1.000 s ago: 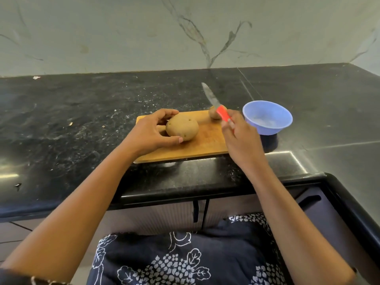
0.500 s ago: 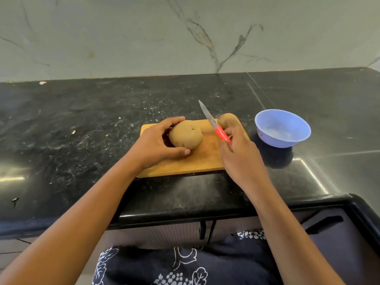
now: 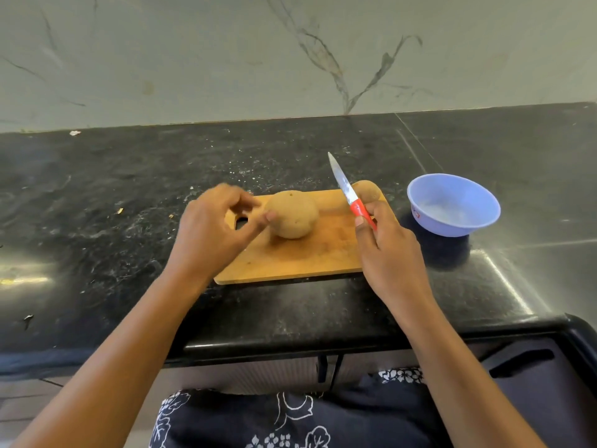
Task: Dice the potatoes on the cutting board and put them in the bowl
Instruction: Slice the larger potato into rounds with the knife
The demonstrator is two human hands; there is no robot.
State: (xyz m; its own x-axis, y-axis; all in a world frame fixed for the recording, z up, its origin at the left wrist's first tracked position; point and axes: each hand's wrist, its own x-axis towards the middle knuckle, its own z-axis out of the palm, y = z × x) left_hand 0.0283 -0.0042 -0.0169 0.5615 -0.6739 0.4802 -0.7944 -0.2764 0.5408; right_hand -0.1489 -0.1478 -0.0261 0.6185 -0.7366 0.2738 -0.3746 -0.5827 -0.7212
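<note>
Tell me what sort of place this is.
Most likely a home kitchen: a black stone counter with cupboard doors beneath, a wooden cutting board holding a potato, a knife in the right hand, and a bowl nearby.

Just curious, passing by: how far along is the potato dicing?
Barely begun. The large potato and small potato lie whole on the cutting board; the blue bowl holds no pieces. The right hand holds the red-handled knife raised; the left hand is beside the large potato. All dicing remains.
</note>
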